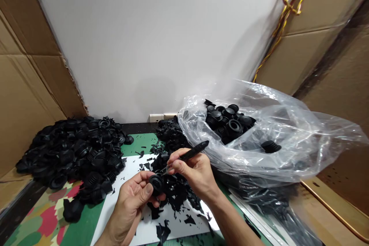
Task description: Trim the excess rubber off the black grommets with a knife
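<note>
Between the fingers of my left hand (135, 196) is a round ribbed black rubber part (156, 184), held over a white board (112, 207). My right hand (196, 173) grips a black-handled trimming knife (196, 150) like a pen. Its thin metal tip points down and meets the edge of the rubber part, though the exact contact is too small to make out. Black rubber scraps (175, 196) lie scattered on the board below and around both hands.
A big heap of black rubber parts (83, 150) lies at the left. At the right stands a clear plastic bag (291, 134) with similar parts in it. More scraps (173, 130) are piled behind the board. Cardboard panels (29, 69) flank the bench, and yellow-red wires (285, 11) hang at upper right.
</note>
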A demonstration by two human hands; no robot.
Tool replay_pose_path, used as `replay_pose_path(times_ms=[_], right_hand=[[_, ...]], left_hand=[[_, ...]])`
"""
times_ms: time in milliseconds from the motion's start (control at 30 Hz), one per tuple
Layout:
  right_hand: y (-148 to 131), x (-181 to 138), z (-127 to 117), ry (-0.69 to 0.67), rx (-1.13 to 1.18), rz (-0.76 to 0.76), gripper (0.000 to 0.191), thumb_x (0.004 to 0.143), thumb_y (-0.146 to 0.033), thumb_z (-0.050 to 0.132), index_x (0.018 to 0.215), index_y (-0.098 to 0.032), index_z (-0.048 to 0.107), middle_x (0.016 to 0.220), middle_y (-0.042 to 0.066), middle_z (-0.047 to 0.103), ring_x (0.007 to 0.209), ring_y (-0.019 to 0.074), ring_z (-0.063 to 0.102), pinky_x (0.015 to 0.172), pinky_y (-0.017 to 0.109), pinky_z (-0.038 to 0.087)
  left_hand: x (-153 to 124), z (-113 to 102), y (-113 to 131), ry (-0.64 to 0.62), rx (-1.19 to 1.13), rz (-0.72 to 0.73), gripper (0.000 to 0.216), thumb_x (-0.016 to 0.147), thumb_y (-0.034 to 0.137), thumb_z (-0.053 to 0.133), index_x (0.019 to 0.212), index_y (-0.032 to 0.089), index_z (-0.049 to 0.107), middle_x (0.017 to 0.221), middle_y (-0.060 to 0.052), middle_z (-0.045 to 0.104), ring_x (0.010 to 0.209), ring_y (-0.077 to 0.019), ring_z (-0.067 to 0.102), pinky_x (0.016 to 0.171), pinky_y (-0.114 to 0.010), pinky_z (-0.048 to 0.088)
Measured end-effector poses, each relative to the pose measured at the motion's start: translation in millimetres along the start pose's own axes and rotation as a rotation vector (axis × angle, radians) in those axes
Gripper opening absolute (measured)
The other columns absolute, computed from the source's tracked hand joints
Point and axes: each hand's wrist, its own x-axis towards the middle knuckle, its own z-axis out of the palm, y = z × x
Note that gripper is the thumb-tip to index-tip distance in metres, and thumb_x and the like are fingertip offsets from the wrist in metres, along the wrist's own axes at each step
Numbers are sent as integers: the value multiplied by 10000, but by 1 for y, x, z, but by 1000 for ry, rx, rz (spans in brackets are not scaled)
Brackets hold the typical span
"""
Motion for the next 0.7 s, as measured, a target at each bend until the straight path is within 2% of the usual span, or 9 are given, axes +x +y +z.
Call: replay_pose_path(times_ms=[133, 333, 567, 700], right_hand=[[-1, -6, 8, 8, -191, -141, 129, 737, -298, 708, 710, -175, 680, 667, 24, 660, 603, 154, 605, 577, 264, 500], [1, -8, 12, -21, -358, -312, 86, 770, -260, 681, 721, -189, 683, 688, 27, 674, 631, 161, 615, 590, 258, 495], [4, -9, 14, -20, -433, -353, 128, 797, -305, 661, 726, -200, 672, 683, 26, 672, 615, 160, 613, 562, 252, 492], [5, -10, 18, -37, -473, -366, 166, 829, -311, 603, 716, -201, 653, 676, 28, 662, 576, 148, 597, 534, 246, 479]], left_hand=[[-1, 2, 0, 38, 7, 8, 318, 600, 322, 831, 801, 120, 691, 668, -64, 686, 583, -166, 636, 507, -218, 473], [-2, 6, 0, 52, 13, 33, 323, 576, 322, 842, 777, 111, 700, 649, -67, 683, 557, -152, 624, 499, -206, 463], [-1, 4, -1, 37, 24, 52, 309, 592, 315, 833, 784, 111, 703, 638, -71, 692, 561, -153, 626, 508, -204, 461], [-1, 1, 3, 25, 104, 60, 287, 601, 308, 829, 769, 108, 710, 625, -76, 703, 530, -136, 600, 514, -208, 458]])
